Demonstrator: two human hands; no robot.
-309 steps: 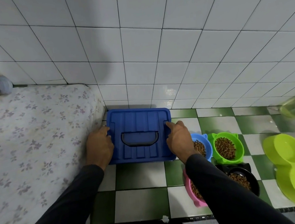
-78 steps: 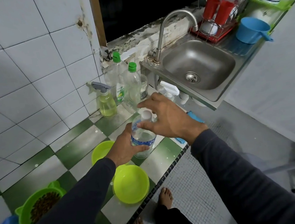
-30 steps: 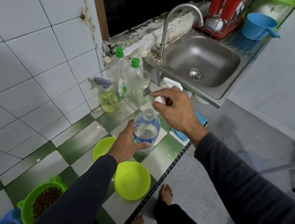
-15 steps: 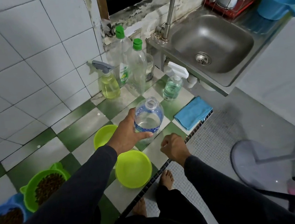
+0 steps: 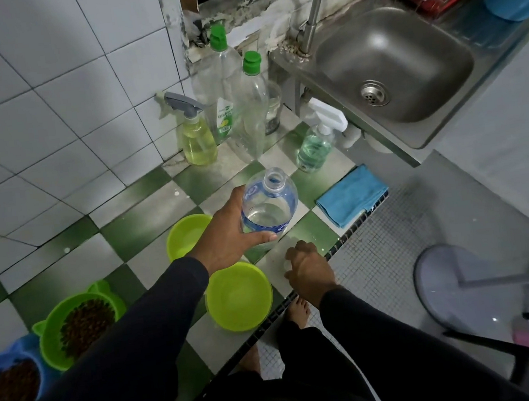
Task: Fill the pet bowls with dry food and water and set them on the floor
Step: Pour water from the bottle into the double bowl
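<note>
While the left grip (image 5: 227,234) clasps an uncapped water bottle (image 5: 268,206) — part full — green bowl (image 5: 81,326) holds kibble.

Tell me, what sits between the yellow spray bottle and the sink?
In the head view, two clear bottles with green caps stand between the yellow spray bottle and the sink, with a glass jar behind them.

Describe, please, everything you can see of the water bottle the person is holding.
The water bottle is clear plastic with a blue label round its body. Its cap is off and the neck is open. It is partly filled with clear water and stands nearly upright above the green-and-white tiled counter, beside the lime double bowl. The left hand grips its side, fingers wrapped round the label.
</note>
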